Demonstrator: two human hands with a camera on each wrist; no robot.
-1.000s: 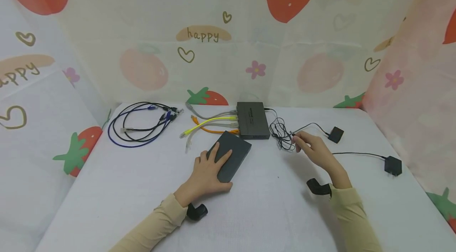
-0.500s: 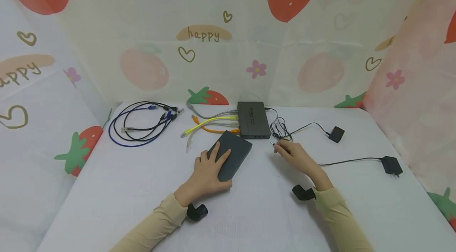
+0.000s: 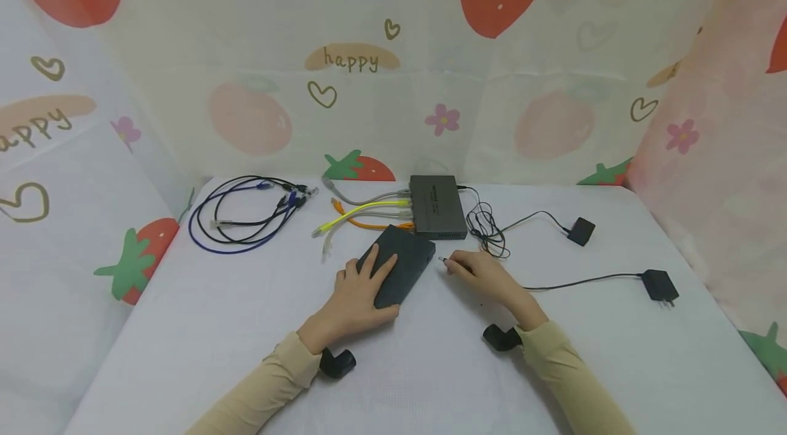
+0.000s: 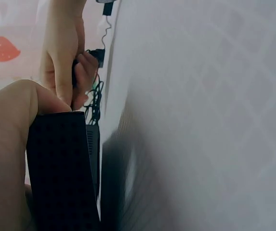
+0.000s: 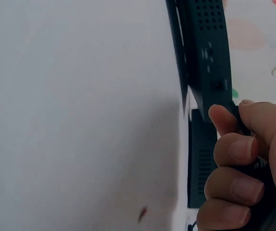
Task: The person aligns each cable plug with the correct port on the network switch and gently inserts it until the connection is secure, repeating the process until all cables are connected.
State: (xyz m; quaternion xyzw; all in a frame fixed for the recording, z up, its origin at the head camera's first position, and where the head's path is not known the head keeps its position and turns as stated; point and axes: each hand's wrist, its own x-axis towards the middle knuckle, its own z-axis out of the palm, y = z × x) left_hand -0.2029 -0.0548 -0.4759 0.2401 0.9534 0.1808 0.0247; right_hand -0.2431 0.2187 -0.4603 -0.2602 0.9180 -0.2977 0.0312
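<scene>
My left hand (image 3: 359,295) grips a dark flat network switch (image 3: 410,264), fingers spread over its top and thumb at its near edge. In the right wrist view, this switch (image 5: 210,62) shows vent holes and a small round socket in its side. My right hand (image 3: 488,279) pinches the barrel plug (image 3: 443,259) of a thin black power cord, its metal tip pointing left, a short gap from the switch's right end. That cord (image 3: 581,282) runs right to a black power adapter (image 3: 660,286) with prongs.
Behind stands a second network switch (image 3: 438,208) with yellow, orange and grey network cables (image 3: 363,213) in its left side. Its coiled power cord (image 3: 487,227) leads to another adapter (image 3: 581,231). Blue and black cables (image 3: 236,244) lie coiled at the back left.
My right hand has moved left and nearer with the plug, up to the held switch. The trailing adapter has slid a little left. My left hand stays nearly still.
</scene>
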